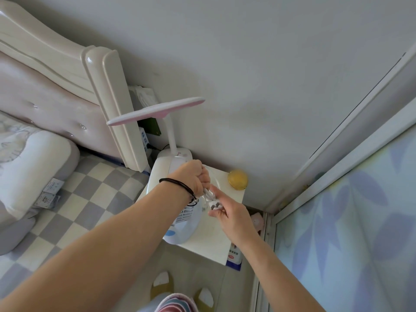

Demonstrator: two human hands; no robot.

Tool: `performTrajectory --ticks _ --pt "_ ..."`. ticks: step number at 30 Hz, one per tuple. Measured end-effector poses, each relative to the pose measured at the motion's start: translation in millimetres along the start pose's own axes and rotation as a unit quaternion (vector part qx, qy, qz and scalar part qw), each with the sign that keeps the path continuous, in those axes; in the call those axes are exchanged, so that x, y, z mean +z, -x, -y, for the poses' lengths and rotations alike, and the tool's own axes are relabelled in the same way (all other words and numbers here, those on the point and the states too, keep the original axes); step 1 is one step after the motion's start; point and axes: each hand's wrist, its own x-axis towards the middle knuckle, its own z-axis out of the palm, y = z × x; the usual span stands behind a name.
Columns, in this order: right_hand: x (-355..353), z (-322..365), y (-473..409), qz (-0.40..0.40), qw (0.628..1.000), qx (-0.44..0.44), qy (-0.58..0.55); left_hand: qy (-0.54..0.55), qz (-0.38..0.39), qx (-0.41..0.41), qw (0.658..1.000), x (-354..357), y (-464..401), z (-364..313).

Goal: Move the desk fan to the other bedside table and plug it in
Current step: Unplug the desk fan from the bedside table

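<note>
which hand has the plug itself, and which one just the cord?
The right hand pinches the white plug, its metal prongs showing. The left hand, the one with the black wrist band, is fisted around the bunched cord above the desk fan.

Beside the white bedside table (227, 242): grey-and-cream checked bedsheet (90, 199), pink-edged white lamp (155, 110), yellow dome (238, 179), white-and-blue desk fan (182, 226), blue leaf-patterned panel (351, 221).

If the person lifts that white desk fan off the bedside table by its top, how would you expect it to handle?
Probably light: the fan looks like thin white plastic, and the left hand grips its top alone. It may tip or swing, since it stands tall near the edge of the bedside table. The plug at the right hand suggests a floppy trailing cord.
</note>
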Motion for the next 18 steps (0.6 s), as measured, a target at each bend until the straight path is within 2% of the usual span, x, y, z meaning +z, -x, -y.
performTrajectory --ticks 3,4,5,7,9,12,15,18 --pt "2 -8 -9 -0.066 0.983 -0.104 0.134 -0.022 0.025 -0.011 0.999 -2 -2 0" --pt "2 -11 -12 -0.073 0.979 -0.111 0.156 -0.027 0.036 -0.011 0.999 -1 -3 0" --pt "3 -11 -14 -0.045 0.984 -0.09 0.149 -0.024 0.047 -0.012 0.999 -2 -5 1" --pt "5 -11 -12 0.075 0.994 -0.023 0.071 0.002 0.075 -0.019 0.997 -3 -7 5" --pt "10 -12 -10 0.104 0.994 0.006 0.014 0.034 0.097 -0.027 0.994 -9 -5 10" --pt "23 -14 -5 0.077 0.996 0.033 0.005 0.008 0.116 -0.021 0.993 -22 1 18" --pt "40 -20 -1 0.01 0.998 0.068 -0.004 -0.091 0.117 0.026 0.989 -37 8 30" --pt "53 -26 2 -0.05 0.991 0.118 -0.024 -0.217 0.115 0.101 0.964 -57 13 47"
